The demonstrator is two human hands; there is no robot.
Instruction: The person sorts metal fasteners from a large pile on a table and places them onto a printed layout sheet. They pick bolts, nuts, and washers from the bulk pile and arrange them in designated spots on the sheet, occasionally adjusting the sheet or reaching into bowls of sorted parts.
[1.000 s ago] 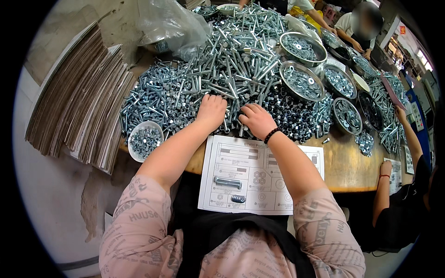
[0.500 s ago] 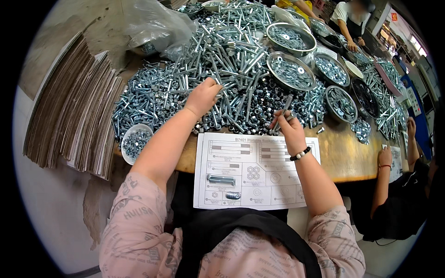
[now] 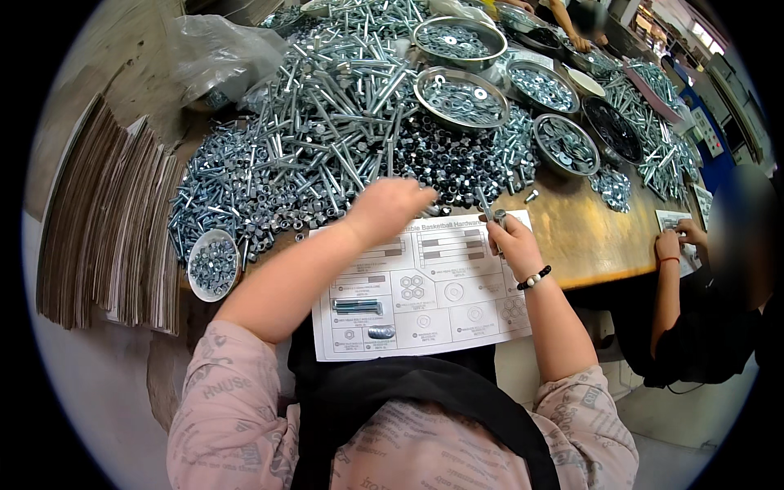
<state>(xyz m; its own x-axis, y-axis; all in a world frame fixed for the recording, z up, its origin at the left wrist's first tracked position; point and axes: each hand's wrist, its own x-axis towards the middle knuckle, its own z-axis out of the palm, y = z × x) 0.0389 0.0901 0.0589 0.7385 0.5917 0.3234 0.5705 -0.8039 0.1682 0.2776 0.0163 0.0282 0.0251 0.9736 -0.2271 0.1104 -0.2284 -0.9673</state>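
Observation:
My right hand is closed around bolts whose shanks stick out past the thumb and fingers, above the right edge of the printed sheet. My left hand hangs over the sheet's top edge, beside the black-and-silver nuts. Its fingers are drawn together and slightly blurred; whatever they pinch is hidden. On the sheet, several bolts lie side by side on a drawn outline, with a small stack of washers below them. Beyond my left hand rises a big heap of loose bolts.
Metal bowls of washers stand behind the nuts. A white bowl of nuts sits at the left table edge, near stacked cardboard. A single bolt lies on the wooden table. A co-worker's hands are at the right.
My left hand has left the bolt heap and come nearer to my right hand. My right hand still grips bolts. The whole view has shifted, so the heap appears farther left.

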